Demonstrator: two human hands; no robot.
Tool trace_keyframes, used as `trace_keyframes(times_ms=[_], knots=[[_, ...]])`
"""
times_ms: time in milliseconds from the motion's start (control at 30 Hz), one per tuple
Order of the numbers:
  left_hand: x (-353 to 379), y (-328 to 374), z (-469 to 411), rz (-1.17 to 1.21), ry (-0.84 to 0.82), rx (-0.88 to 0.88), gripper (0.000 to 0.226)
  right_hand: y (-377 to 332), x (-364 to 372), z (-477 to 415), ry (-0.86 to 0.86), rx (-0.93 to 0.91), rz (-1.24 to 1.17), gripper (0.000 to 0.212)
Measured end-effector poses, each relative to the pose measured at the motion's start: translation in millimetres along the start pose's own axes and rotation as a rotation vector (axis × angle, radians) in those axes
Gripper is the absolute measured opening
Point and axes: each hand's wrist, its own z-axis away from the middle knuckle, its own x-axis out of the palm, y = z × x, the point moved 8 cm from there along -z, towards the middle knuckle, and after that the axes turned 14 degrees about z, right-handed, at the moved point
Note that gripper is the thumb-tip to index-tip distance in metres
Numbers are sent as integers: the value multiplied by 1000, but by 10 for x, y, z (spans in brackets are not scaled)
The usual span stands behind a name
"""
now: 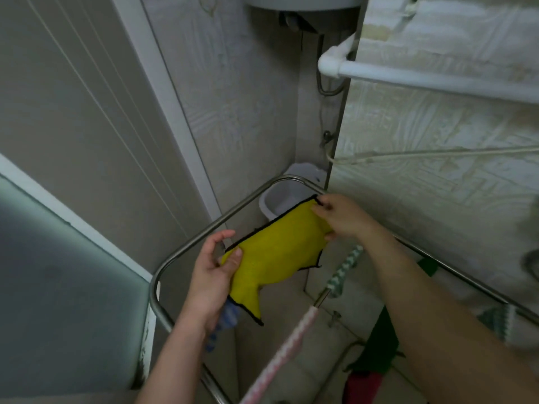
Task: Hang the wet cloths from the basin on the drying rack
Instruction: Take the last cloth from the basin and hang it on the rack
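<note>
Partway through, looks like. Green cloth (379, 342) already draped at 5 o'clock. Yellow cloth (277, 258) mid-frame, stretched over drying rack (204, 233), left hand (208, 284) and right hand (344, 217) fingers pinching opposite corners. Not hung yet.

Matt yellow cloth (277, 258); glossy metal rack (204, 228); smooth plastic bucket (280, 196).
</note>
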Motion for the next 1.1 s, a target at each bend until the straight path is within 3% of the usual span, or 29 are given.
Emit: trace_keyframes(times_ms=[133, 233, 433, 600, 700, 767, 867, 900, 1033, 1100], knots=[[-22, 52, -81, 52, -29, -5, 23, -310, -27, -205, 198, -130, 321, 31], [-157, -6, -206, -20, 62, -27, 27, -346, 61, -364, 236, -113, 393, 43], [-385, -141, -344, -447, 187, 2, 35, -265, 274, -558, 106, -52, 440, 47], [-381, -40, -365, -812, 210, 54, 39, -233, 176, -542, 245, -75, 339, 50], [-335, 9, -338, -1126, 158, 73, 34, -48, -12, -429, 429, 12, 258, 25], [-240, 44, -297, -1177, 92, 115, 19, 115, 7, -385, 398, 76, 206, 17], [-70, -59, -214, -1076, -80, 21, 9, 213, 159, -354, 287, 85, 126, 9], [-29, -103, -177, -1067, -130, -5, 12, 223, 195, -343, 281, 85, 69, 5], [-27, -153, -146, -1172, -168, -5, 30, 234, 239, -344, 306, 93, 2, 23], [-32, -160, -150, -1188, -190, -2, 33, 234, 234, -357, 345, 84, 46, 15]])
